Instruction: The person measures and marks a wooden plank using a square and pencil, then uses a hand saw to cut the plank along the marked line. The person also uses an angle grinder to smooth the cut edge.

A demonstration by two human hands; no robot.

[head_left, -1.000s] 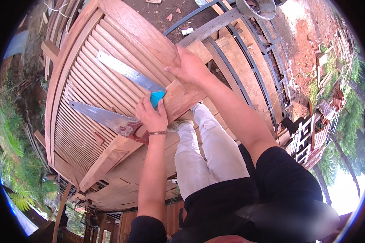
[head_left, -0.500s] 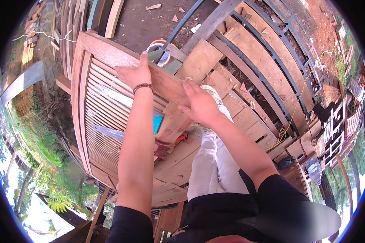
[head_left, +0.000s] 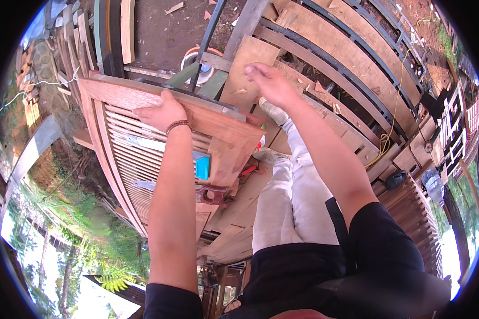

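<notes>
A slatted wooden panel, framed with reddish-brown boards, leans in front of me on the left. My left hand lies on its upper board, fingers stretched to the left and thumb at the top edge. Raised off the panel, my right hand is empty with its fingers extended, above the plywood boards. A handsaw with a dark red handle rests on the panel, its blade partly hidden by my left forearm. Above it lies a tool with a bright blue handle and a pale flat blade.
Plywood sheets lie across a dark metal frame at the upper right. A yellow cord runs over it. Behind the panel stands a white bucket. Lumber lies at upper left; plants grow at left.
My right hand has left the panel's right end and risen away from it. My left hand stays on the upper board. The whole view has shifted, with the panel lower in it.
</notes>
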